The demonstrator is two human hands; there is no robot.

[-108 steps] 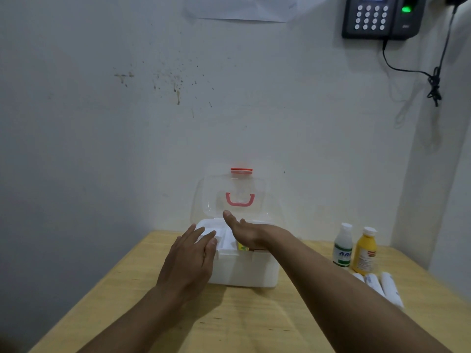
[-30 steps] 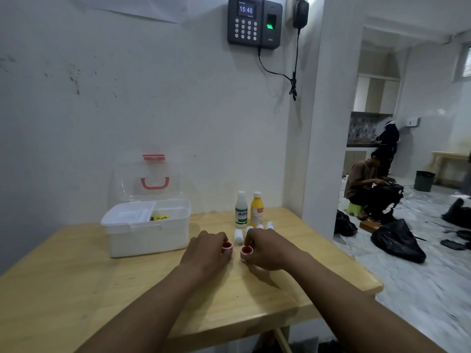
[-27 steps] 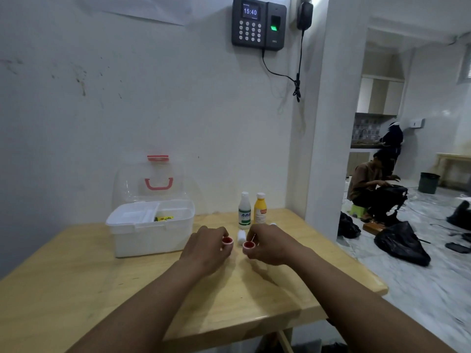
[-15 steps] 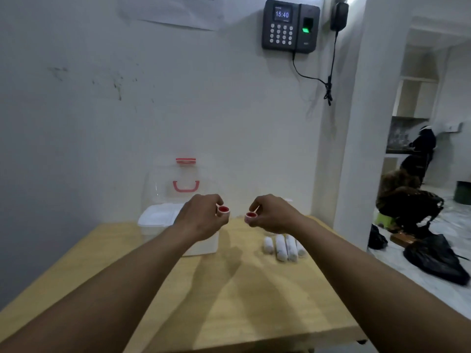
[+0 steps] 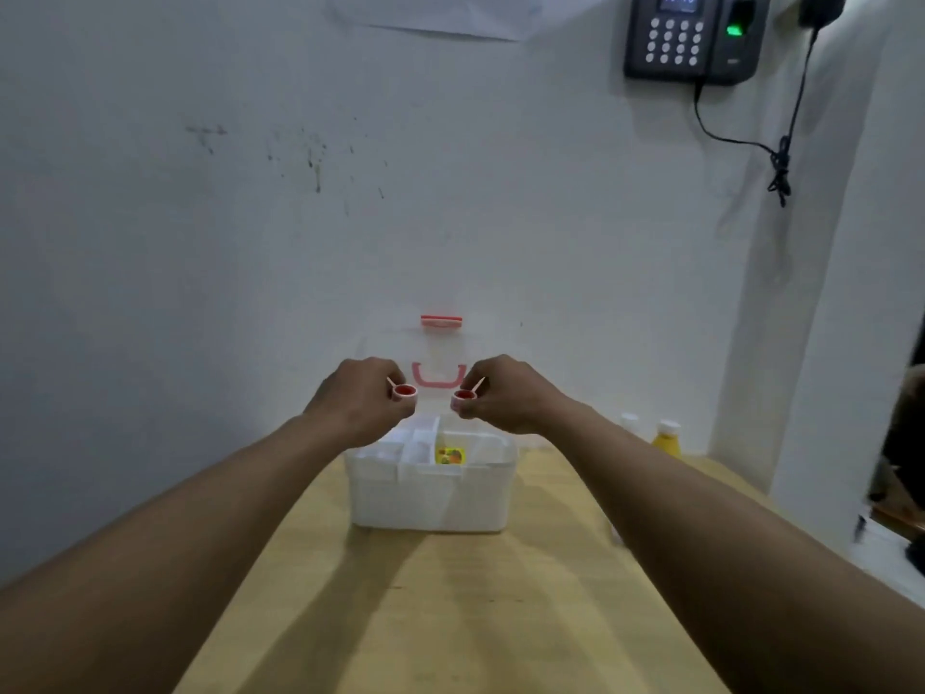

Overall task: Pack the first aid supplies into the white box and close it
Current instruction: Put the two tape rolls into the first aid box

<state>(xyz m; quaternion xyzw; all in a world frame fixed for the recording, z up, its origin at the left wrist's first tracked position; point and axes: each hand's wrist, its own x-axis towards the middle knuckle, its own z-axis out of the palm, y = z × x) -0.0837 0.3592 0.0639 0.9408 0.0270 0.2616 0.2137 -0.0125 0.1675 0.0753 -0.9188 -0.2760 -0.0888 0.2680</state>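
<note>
While the white box [image 5: 431,498] sits open on the table [image 5: 450,618], your left hand [image 5: 358,400] and right hand [image 5: 505,395] each pinch 1 small red roll above it.

White box [image 5: 430,498]: white walls, clear lid [image 5: 395,350] with red handle [image 5: 439,379] and red latch [image 5: 441,321]. Packet [image 5: 450,455] inside: yellow with red and green print. Left tape roll [image 5: 404,392] and right tape roll [image 5: 463,397]: white outside, red core. Yellow bottle [image 5: 666,439]: yellow body, white cap. Surface [image 5: 450,613]: pale yellow wood. Wall [image 5: 250,242]: white with dark specks. Keypad device [image 5: 693,35]: black, white buttons, green light.
</note>
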